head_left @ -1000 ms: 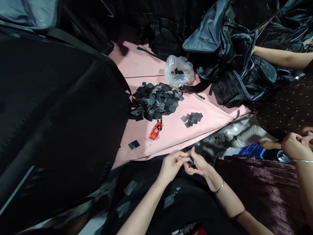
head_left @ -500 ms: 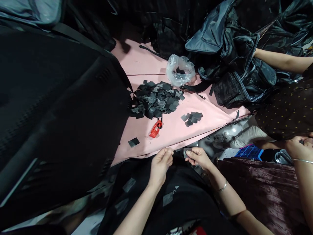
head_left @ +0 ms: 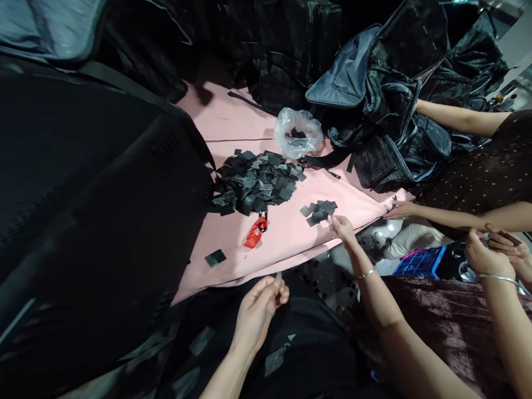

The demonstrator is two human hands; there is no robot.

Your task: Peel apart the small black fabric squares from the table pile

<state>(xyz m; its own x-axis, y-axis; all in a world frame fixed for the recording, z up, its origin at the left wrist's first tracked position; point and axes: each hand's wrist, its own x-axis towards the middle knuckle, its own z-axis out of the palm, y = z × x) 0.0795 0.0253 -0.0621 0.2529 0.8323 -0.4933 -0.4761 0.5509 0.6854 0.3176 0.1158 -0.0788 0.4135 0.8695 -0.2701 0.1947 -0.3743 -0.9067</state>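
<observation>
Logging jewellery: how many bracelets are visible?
2: one bracelet on the person's own right wrist, a second bracelet on a co-worker's wrist at the right edge. More may be hidden.

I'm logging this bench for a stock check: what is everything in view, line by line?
table cover: one, pink, centre.
heap of squares: one, black, middle of the cover.
small cluster of squares: one, black, right of the heap.
single square: one, black, near the cover's front edge.
plastic tool: one, red, just before the heap.
plastic bag: one, clear, behind the heap.
backpacks: several, black and grey, back and right.
crate: one, blue, below the table, right.
other people's arms: four, bare, right edge.
left hand: one, low centre, pinching a small pale scrap.
right hand: one, fingertips at the small cluster.
</observation>
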